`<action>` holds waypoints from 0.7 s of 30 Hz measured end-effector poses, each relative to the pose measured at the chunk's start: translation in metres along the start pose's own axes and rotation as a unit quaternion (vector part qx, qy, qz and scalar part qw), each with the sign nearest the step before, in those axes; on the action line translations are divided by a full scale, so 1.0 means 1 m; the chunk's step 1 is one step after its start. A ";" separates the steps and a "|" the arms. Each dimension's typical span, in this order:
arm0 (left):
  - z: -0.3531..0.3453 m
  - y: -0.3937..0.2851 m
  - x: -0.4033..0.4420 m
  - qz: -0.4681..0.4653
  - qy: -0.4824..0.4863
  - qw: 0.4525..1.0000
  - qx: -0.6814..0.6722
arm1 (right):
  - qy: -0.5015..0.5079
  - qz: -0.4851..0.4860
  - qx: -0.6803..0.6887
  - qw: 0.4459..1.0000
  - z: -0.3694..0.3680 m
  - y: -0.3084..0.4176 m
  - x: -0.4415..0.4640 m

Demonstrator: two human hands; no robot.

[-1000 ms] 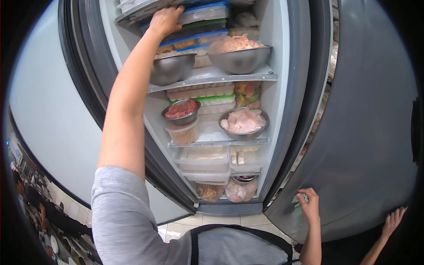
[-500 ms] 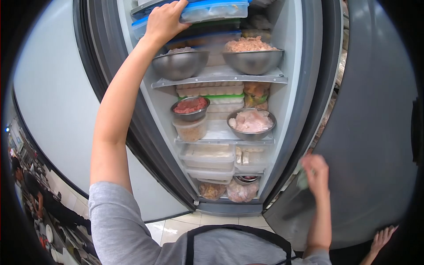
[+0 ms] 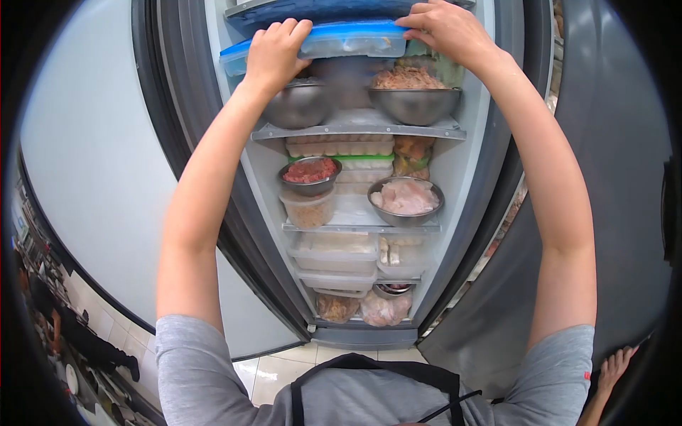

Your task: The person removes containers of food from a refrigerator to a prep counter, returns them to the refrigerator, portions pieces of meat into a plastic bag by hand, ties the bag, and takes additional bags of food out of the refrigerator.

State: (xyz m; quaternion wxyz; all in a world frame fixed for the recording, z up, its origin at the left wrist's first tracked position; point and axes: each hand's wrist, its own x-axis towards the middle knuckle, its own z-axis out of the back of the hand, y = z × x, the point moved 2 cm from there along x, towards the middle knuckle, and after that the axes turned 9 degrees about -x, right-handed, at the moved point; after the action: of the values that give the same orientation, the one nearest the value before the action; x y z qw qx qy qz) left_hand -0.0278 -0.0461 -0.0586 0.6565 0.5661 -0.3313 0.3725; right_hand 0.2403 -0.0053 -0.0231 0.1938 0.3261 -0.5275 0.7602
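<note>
A clear plastic food container with a blue lid point(image 3: 353, 44) spans the upper part of the open fridge, above two steel bowls. My left hand point(image 3: 275, 55) is closed on its front edge, left of the middle, fingers over the lid and thumb beneath. At the container's right end, my right hand point(image 3: 449, 32) grips the lid's corner between fingers and thumb. Just below the container stand a large steel bowl point(image 3: 295, 106), its contents mostly hidden by my left hand, and another steel bowl point(image 3: 415, 105) heaped with shredded pinkish food.
Lower shelves hold a bowl of red minced meat point(image 3: 310, 172) on a plastic tub point(image 3: 308, 207), a bowl of pale raw meat point(image 3: 406, 199), clear boxes point(image 3: 334, 248) and bagged meat point(image 3: 386, 309). Fridge doors stand open either side. Another person's hand point(image 3: 616, 369) is at lower right.
My right hand has risen from beside the right door, where it held something greenish and blurred, to the container's right end. The container now sits lower in view, my left hand still on it.
</note>
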 end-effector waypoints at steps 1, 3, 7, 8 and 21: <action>-0.001 0.000 -0.002 0.007 -0.001 1.000 -0.004 | -0.001 0.002 -0.002 1.000 0.001 0.001 0.001; -0.002 0.002 -0.004 0.009 -0.012 1.000 -0.007 | 0.008 0.001 -0.008 1.000 0.002 0.004 0.002; -0.003 0.001 -0.002 0.005 -0.044 0.999 -0.002 | -0.024 -0.042 0.018 0.999 0.005 0.002 0.007; -0.003 0.001 -0.001 0.013 -0.034 0.999 0.003 | -0.018 -0.041 0.026 0.999 0.002 0.002 0.005; 0.025 -0.013 0.033 -0.005 -0.087 0.994 -0.060 | -0.028 -0.435 0.638 0.634 -0.041 0.020 -0.026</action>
State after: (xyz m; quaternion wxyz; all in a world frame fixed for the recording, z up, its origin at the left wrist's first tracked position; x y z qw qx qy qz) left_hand -0.0003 -0.0687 -0.0337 0.6599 0.5576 -0.4057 0.2983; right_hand 0.2340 0.0270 -0.0642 0.2310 0.5813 0.2871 0.7255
